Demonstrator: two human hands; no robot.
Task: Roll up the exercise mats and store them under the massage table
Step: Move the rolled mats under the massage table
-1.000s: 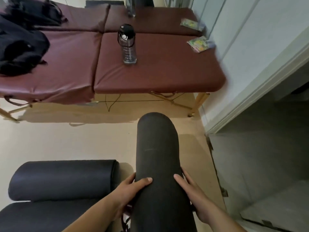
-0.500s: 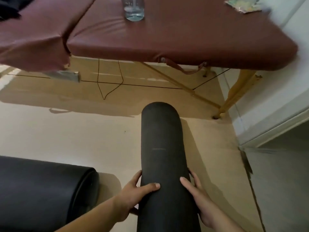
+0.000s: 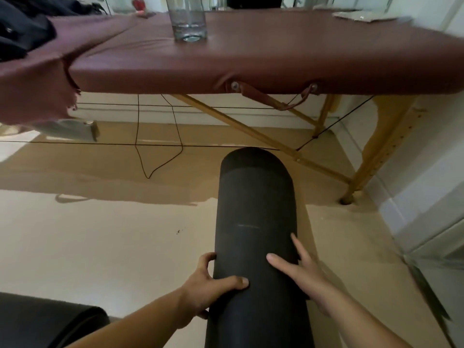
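A thick, rolled-up black foam exercise mat runs lengthwise between both hands, its rounded far end pointing away from them toward the open space beneath the maroon padded massage table with pale wooden legs. The left hand grips the roll's left flank, thumb laid over the top and fingers curled round the side. The right hand lies flat against the right flank, its fingers straight and spread and its thumb resting on top, clasping nothing. Beyond the hands, thin black bracing cords stretch under the table, one crossing just at the mat's far end. Left of the left forearm lies a second dark rolled mat on the beige floor. Far above the hands, on the tabletop, stands a clear water bottle, with dark clothing to its left.
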